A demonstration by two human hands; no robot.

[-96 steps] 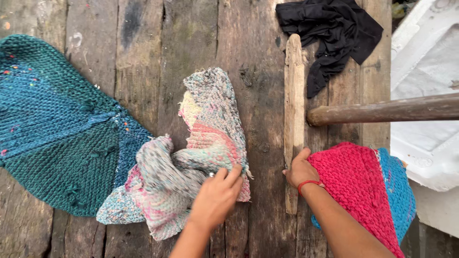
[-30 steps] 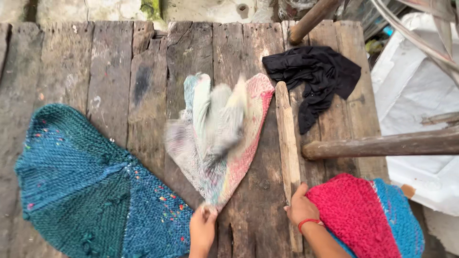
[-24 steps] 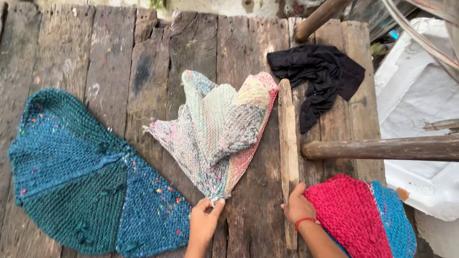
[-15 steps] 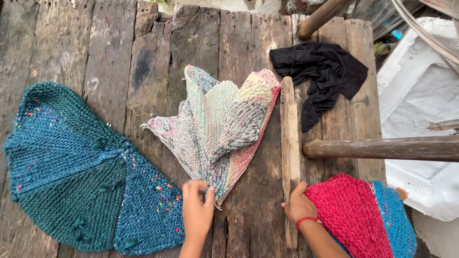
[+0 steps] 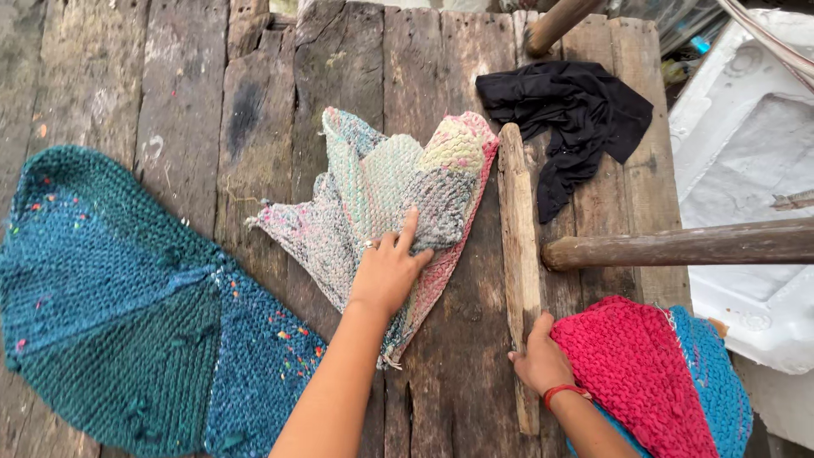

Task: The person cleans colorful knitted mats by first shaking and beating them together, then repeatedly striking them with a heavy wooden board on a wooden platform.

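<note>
shawl (image 5: 381, 203) left of stick (image 5: 519, 254) | cloth (image 5: 568, 119) behind stick | left hand (image 5: 388, 271) on shawl

Single head view, looking steeply down, close over plank table (image 5: 195, 102).

I'm seeing a big teal and blue knitted piece (image 5: 127, 314) lying at the lower left, a black cloth (image 5: 577, 119) crumpled at the upper right, and a round wooden pole (image 5: 678, 246) crossing the right edge.

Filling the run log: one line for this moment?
left hand: flat on pastel knit piece | right hand: on wooden stick | table: wood planks
</note>
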